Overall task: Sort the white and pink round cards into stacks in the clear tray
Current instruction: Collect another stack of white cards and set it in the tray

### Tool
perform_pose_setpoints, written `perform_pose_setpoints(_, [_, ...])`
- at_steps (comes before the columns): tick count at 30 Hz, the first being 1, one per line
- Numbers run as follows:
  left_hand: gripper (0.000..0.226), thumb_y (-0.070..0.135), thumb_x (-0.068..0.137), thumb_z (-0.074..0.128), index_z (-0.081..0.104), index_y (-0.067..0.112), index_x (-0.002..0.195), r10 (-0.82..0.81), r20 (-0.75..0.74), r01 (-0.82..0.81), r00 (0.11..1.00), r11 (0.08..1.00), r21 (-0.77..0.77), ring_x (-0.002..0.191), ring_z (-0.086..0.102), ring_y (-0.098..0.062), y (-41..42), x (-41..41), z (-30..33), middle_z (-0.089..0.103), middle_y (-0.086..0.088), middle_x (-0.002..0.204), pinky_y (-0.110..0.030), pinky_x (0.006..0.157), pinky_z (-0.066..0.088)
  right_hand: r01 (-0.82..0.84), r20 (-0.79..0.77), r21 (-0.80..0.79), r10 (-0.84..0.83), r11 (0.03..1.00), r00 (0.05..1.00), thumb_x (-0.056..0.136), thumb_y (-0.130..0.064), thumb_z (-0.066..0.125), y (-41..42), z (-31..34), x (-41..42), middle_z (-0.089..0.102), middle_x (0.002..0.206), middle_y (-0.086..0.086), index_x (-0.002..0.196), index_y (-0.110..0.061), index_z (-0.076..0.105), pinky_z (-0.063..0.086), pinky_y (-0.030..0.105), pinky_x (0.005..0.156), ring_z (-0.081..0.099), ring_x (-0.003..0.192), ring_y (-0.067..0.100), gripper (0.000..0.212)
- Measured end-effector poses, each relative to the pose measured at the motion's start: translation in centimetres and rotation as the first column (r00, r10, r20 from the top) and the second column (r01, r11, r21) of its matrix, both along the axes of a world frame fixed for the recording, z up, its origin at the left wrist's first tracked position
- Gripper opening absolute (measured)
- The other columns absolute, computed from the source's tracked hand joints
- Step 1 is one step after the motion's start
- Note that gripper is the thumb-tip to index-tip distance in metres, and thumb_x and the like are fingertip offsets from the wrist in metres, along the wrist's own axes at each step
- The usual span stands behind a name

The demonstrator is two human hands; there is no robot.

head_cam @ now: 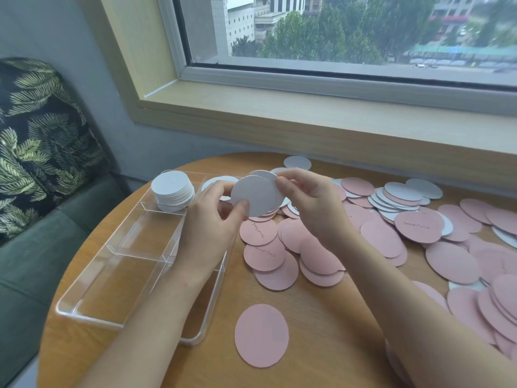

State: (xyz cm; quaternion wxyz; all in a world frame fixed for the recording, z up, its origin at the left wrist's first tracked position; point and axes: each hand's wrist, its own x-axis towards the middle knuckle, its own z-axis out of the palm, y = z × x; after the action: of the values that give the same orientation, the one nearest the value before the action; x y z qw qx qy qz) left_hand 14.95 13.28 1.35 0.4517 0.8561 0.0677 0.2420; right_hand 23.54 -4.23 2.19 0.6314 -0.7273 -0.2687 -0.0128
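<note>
Matt paper-like pink cards [321, 247] and white cards [256, 196] lie beside the glossy, clear plastic tray [92, 315], on a smooth wood-grain desk [321, 345]; left of it, leaf-printed cloth cushion [36, 141].

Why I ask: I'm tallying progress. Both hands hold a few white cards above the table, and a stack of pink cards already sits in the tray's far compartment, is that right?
Not quite. The head view shows the stack in the far compartment of the tray is white, not pink. The rest holds: the left hand and right hand hold a few white cards above the table.
</note>
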Motion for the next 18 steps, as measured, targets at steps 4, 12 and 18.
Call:
perform_pose_setpoints(4, [0.032,0.021,0.093,0.073,0.054,0.032,0.116,0.014,0.012,-0.013,1.0,0.998,-0.06,0.077,0.073,-0.006,-0.3,-0.2,0.4,0.071,0.022,0.097,-0.025,0.066,0.056,-0.113,-0.035,0.004,0.113,0.994,0.993,0.101,-0.015,0.058,0.1,0.1,-0.3,0.073,0.094,0.003,0.103,-0.008,0.074,0.043,0.014,0.072,0.063,0.079,0.005,0.017])
perform_pose_setpoints(12, [0.026,0.024,0.092,0.074,0.062,0.031,0.114,0.085,0.066,-0.087,0.994,0.996,0.024,0.084,0.068,-0.002,0.0,-0.4,0.3,0.072,0.015,0.095,-0.017,0.067,0.051,0.229,0.269,-0.525,-0.095,0.82,0.959,0.098,-0.029,0.061,-1.9,-0.9,2.3,0.068,0.1,-0.014,0.107,-0.028,0.072,0.044,0.033,0.086,0.06,0.097,0.009,0.015])
perform_pose_setpoints(18, [0.023,0.024,0.093,0.073,0.058,0.031,0.109,0.146,0.107,-0.15,0.983,0.988,0.023,0.083,0.063,0.004,0.0,-0.5,0.5,0.068,0.019,0.093,-0.009,0.062,0.045,0.23,0.361,-0.794,0.132,0.563,0.923,0.098,-0.04,0.054,-1.2,-2.7,2.1,0.04,0.153,-0.017,0.143,-0.036,0.05,0.016,0.039,0.117,0.027,0.146,0.011,0.045])
